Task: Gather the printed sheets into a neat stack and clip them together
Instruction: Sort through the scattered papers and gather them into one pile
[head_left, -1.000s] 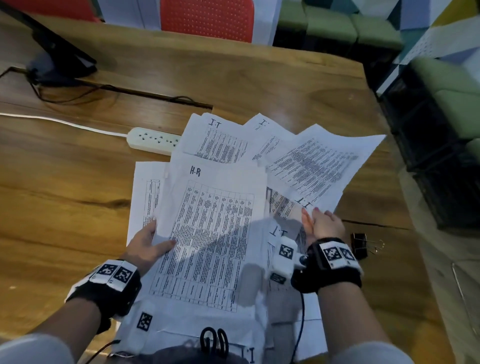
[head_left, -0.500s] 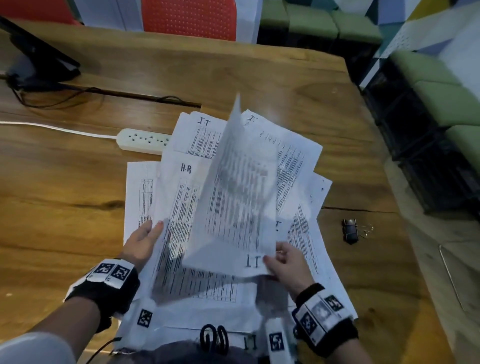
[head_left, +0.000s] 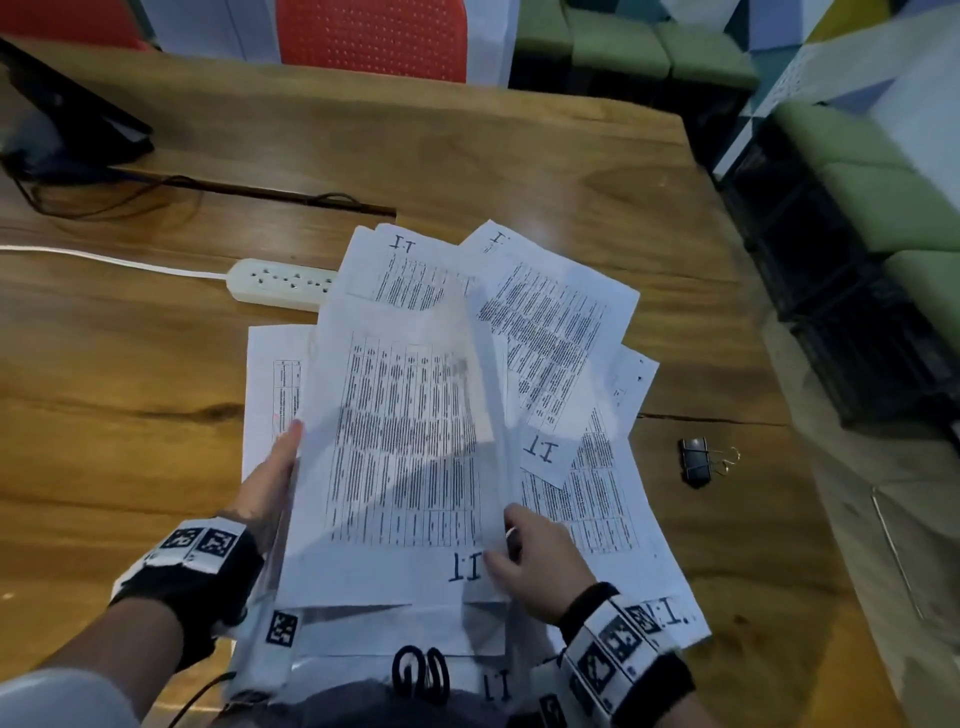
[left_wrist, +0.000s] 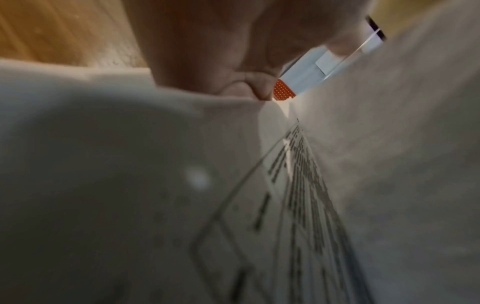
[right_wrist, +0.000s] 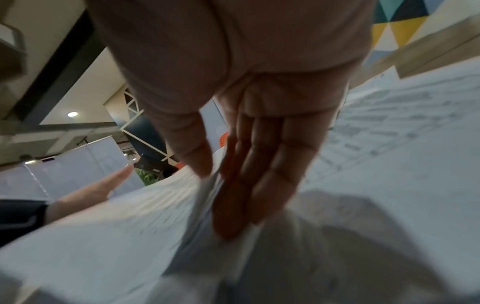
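Note:
Several printed sheets (head_left: 566, 332) lie fanned out on the wooden table (head_left: 130, 364), most marked "I.T". My right hand (head_left: 530, 558) pinches the near right corner of the top sheet (head_left: 400, 441), thumb above and fingers below; in the right wrist view the sheet's edge (right_wrist: 207, 191) runs between thumb and fingers. This sheet lies tilted over the left part of the pile. My left hand (head_left: 270, 478) rests with straight fingers against the pile's left edge; its thumb is hidden under paper. A black binder clip (head_left: 696, 460) lies on the table to the right, apart from the sheets.
A white power strip (head_left: 280, 283) with its cable lies just behind the sheets on the left. A dark monitor stand (head_left: 67, 119) and cables sit at the back left. The table's right edge (head_left: 810, 519) runs close to the clip. Red chairs (head_left: 374, 36) stand behind.
My right hand took a sheet from the right side, swung it up and over, and now lowers it onto the left pile. The left hand stayed at the pile's left edge.

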